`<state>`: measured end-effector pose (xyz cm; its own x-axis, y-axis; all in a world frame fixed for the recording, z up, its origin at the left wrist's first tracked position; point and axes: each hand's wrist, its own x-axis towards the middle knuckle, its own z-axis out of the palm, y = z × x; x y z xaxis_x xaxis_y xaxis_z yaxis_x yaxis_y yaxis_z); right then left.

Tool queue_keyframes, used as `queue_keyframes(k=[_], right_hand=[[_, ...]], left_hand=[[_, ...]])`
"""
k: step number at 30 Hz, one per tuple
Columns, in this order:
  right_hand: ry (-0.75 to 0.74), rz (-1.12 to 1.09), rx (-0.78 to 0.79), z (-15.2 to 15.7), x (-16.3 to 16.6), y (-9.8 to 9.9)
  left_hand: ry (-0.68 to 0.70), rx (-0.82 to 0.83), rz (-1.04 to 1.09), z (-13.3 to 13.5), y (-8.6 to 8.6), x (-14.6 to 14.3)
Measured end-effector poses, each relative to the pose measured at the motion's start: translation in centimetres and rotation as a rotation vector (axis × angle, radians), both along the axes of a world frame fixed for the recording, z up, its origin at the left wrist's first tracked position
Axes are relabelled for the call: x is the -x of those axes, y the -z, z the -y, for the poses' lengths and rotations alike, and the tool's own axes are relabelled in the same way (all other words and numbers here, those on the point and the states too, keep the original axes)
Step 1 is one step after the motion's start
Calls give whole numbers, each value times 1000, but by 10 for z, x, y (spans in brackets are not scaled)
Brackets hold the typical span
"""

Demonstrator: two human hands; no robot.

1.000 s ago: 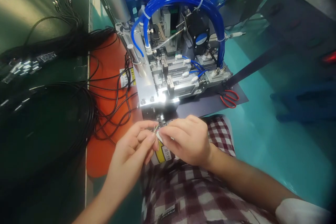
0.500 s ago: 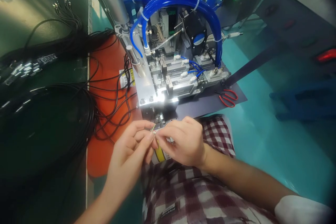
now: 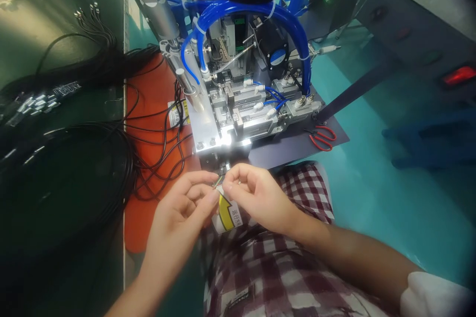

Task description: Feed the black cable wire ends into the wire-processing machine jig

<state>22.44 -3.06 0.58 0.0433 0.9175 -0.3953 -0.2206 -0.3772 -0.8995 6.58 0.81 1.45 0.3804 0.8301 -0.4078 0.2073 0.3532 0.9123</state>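
Observation:
My left hand (image 3: 189, 198) pinches a thin cable end between thumb and fingers; fine yellow-green and pale wires (image 3: 218, 182) stick out past its fingertips. Just to the right is my right hand (image 3: 256, 193), its thumb and curled fingertips closed close to those wires. Whether the right fingers grip a wire is too small to make out. Both hands are at the front of a metal machine (image 3: 238, 124) with a bright lit spot. Below the fingertips shows a white label with a yellow arrow (image 3: 225, 213).
Black cables (image 3: 163, 133) run over an orange mat (image 3: 145, 228) on the left, with coiled bundles farther left. Red-handled pliers (image 3: 323, 137) lie on the machine's grey base at right. Blue air tubes (image 3: 256, 7) arch above the machine. A checked cloth (image 3: 275, 267) covers my lap.
My right hand has shifted slightly up and turned, its fingertips drawing away from the left ones. More of the yellow arrow label now shows. The left hand keeps its pinch.

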Motion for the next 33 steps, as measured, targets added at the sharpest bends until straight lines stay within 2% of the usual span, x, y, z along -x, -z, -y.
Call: queue_keyframes(k=[7,12,16,26,30,33], right_hand=[[-50,219,-120,8,2,5],[-43,214,-91,6,7,6],[-16,219,-65,2,5,9],[-54,124,-67,-5,-10,6],[-152,-40,-55,-12,-15,9],[-270,-124,-108,-17,-22,11]], left_hand=[[-79,62,-44,2,-2,-1],[-161,187,18,-2,-3,-5],[-177,248,46,-8,-3,-8],[-98,201,21,-8,1,-5],[-47,189,12,-9,1,-2],[17,202,-18,-12,2,2]])
